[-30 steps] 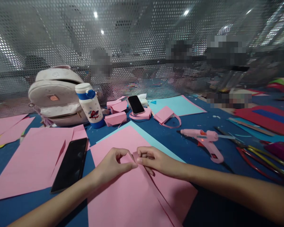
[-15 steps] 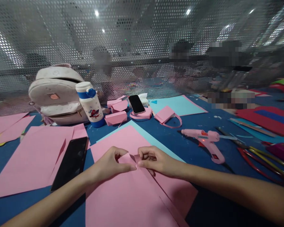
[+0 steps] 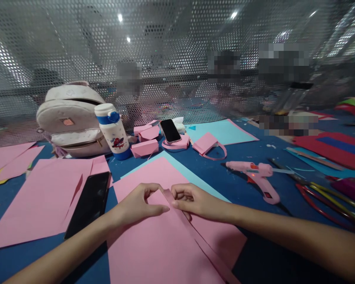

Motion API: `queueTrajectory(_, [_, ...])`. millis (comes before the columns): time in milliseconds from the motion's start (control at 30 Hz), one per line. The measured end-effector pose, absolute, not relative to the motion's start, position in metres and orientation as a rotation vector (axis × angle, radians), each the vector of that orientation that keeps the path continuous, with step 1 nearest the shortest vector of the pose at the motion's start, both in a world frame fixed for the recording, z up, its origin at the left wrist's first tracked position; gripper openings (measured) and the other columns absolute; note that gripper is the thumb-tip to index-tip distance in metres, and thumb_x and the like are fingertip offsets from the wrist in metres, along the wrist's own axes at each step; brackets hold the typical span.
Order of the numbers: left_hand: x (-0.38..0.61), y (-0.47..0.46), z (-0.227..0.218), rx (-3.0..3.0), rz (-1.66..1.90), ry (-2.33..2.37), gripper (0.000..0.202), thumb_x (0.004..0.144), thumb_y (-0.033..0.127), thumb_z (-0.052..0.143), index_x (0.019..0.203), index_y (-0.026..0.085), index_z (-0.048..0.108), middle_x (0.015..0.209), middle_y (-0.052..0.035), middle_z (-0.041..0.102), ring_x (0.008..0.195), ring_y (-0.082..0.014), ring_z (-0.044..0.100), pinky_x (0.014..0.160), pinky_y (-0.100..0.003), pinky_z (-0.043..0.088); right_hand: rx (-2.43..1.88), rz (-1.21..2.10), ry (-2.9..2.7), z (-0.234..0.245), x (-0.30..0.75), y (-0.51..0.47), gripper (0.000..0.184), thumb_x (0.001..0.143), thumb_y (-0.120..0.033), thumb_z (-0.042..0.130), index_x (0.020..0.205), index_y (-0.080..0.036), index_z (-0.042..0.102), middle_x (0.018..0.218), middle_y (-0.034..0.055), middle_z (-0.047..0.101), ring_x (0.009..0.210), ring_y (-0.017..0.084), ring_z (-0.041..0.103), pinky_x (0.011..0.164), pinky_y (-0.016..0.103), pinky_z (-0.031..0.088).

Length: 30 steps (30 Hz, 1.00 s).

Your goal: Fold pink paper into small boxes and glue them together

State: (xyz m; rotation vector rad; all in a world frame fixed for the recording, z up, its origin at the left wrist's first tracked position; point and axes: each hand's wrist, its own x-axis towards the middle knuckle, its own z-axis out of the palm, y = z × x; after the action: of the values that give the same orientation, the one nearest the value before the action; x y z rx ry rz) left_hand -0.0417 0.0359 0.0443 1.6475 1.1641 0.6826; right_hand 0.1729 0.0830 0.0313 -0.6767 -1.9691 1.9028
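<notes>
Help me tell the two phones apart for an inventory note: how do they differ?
Pose: the near phone lies flat on a pink sheet; the far phone is propped at a tilt on a pink paper ring.
Place: the near phone is beside the left hand; the far phone sits back by the mesh wall.
Shared: both show dark screens, face up, and neither is touched.

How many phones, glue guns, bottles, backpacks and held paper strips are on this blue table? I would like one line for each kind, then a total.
Phones: 2, black phone and propped phone
Glue guns: 1, pink glue gun
Bottles: 1, white bottle
Backpacks: 1, white backpack
Paper strips held: 1, pink strip
Total: 6
</notes>
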Motion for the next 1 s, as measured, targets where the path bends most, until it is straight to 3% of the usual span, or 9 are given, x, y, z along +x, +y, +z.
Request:
queueTrajectory(167, [-0.0375, 0.0331, 0.046, 1.667, 0.641, 1.229, 0.018, 0.073, 0.026, 0.071, 0.088, 0.017, 0.07, 0.074, 0.0035, 0.058, 0.069, -0.0118, 0.046, 0.062, -0.022, 0.037, -0.713, 1.855, -1.983, 0.0323, 0.1709, 0.0796, 0.026, 0.086, -0.036, 0.065, 0.077, -0.018, 0.047, 0.057, -0.0087, 0.041, 0.05, 0.007, 0.041, 0.048, 0.019, 0.043])
queueTrajectory(333, [-0.0345, 0.0333, 0.0414, 1.618, 0.603, 1.202, 0.019, 0.076, 0.028, 0.065, 0.084, 0.012, 0.071, 0.07, 0.0011, 0.058, 0.061, -0.0104, 0.043, 0.058, -0.022, 0.036, -0.724, 1.746, -2.043, 0.0312, 0.1699, 0.0761, 0.03, 0.085, -0.038, 0.066, 0.073, -0.018, 0.049, 0.054, -0.0085, 0.039, 0.049, 0.007, 0.037, 0.045, 0.018, 0.029])
queueTrajectory(500, [-0.0343, 0.0336, 0.0421, 1.596, 0.613, 1.233, 0.02, 0.074, 0.029, 0.065, 0.081, 0.012, 0.07, 0.067, 0.0015, 0.055, 0.059, -0.0098, 0.041, 0.056, -0.022, 0.034, -0.684, 1.711, -2.032, 0.0299, 0.1699, 0.0761, 0.034, 0.085, -0.041, 0.067, 0.071, -0.019, 0.046, 0.055, -0.0086, 0.036, 0.051, 0.007, 0.033, 0.047, 0.021, 0.024])
queueTrajectory(1000, [-0.0331, 0.0309, 0.0473, 1.515, 0.733, 1.146, 0.017, 0.072, 0.027, 0.066, 0.081, 0.014, 0.07, 0.079, -0.0033, 0.067, 0.07, -0.0139, 0.054, 0.063, -0.024, 0.038, -0.65, 1.664, -1.99, 0.0304, 0.1707, 0.0747, 0.036, 0.087, -0.046, 0.066, 0.074, -0.018, 0.049, 0.062, -0.007, 0.036, 0.057, 0.009, 0.032, 0.054, 0.024, 0.024])
